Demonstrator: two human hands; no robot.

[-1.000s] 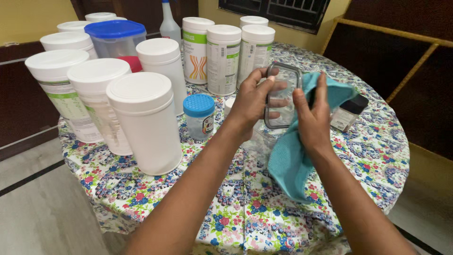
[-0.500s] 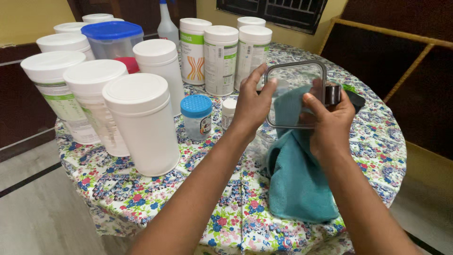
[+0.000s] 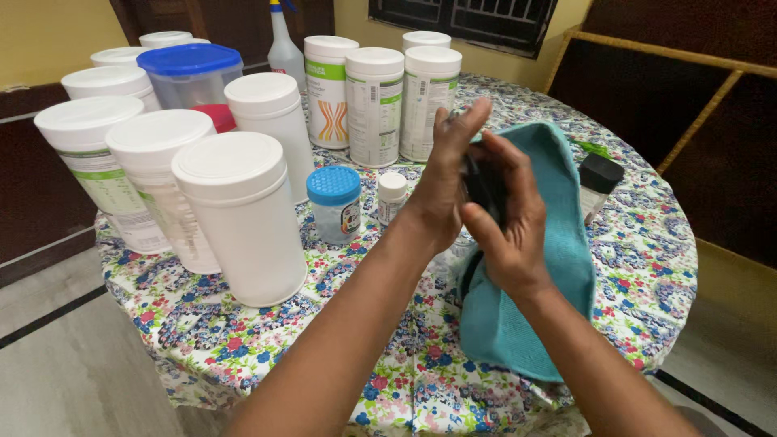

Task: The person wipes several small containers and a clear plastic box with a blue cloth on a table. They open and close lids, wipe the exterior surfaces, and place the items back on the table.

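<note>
- My left hand and my right hand are pressed close together above the middle of the round table with the flowered cloth, fingers wrapped round something between them.
- Between my palms sits a dark-edged thing; only a sliver of it shows, and I cannot tell its shape.
- My right hand grips the teal terry cloth, which drapes over the back of that hand and hangs down toward 6 o'clock until its lower edge lies on the table.
- At 9 o'clock from my hands stand a small clear jar with a blue perforated lid and, just beside it, a little white-capped bottle.
- Further toward 9 o'clock is a cluster of tall white plastic canisters with white lids.
- At 12 o'clock three white canisters with green labels stand in a row, near a spray bottle.
- At 3 o'clock a small clear jar with a black cap stands apart from the cloth.
</note>
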